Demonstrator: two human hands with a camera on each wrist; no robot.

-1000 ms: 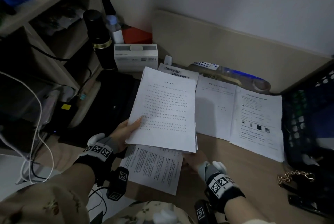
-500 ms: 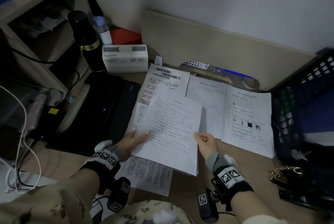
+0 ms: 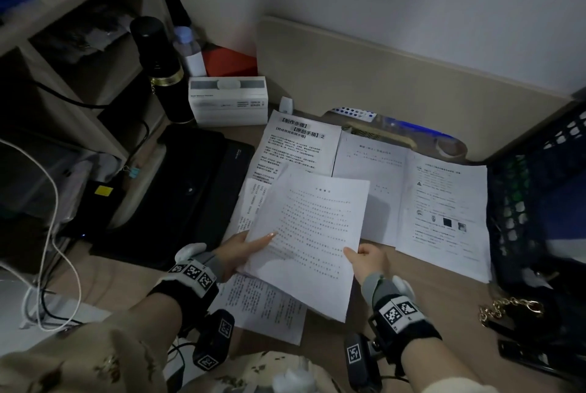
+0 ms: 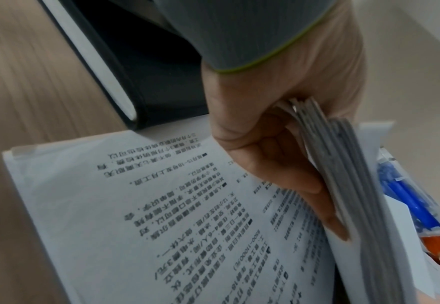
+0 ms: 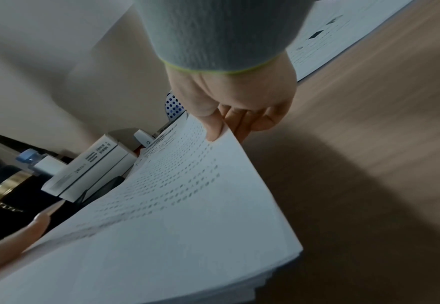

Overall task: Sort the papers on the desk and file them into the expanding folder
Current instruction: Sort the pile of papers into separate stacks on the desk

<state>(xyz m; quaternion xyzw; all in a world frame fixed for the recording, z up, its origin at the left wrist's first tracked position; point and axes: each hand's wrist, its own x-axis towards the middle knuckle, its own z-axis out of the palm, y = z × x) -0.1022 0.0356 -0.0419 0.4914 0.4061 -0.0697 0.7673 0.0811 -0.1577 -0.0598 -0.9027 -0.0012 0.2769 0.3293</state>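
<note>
I hold a stack of printed sheets (image 3: pixel 312 234) above the desk with both hands. My left hand (image 3: pixel 244 248) grips its left edge, thumb on top and fingers (image 4: pixel 286 170) underneath the stack (image 4: pixel 343 185). My right hand (image 3: pixel 364 261) pinches the right edge, thumb (image 5: pixel 213 125) on the top sheet (image 5: pixel 174 205). Loose papers lie on the desk: a bold-headed sheet (image 3: pixel 295 145), a sparse page (image 3: pixel 371 183), a page with pictures (image 3: pixel 447 212) and a dense text page (image 3: pixel 263 304). The black expanding folder (image 3: pixel 177 189) lies shut at the left.
A black flask (image 3: pixel 158 66), a white box (image 3: pixel 228 101) and a water bottle (image 3: pixel 188 47) stand at the back left below shelves. A dark mesh basket (image 3: pixel 539 189) fills the right side. A gold chain (image 3: pixel 507 305) lies at the front right. White cables (image 3: pixel 47 234) hang at the left.
The stack has come down and to the right, uncovering the bold-headed sheet. My right hand moved from under the stack's bottom edge to pinch its right edge.
</note>
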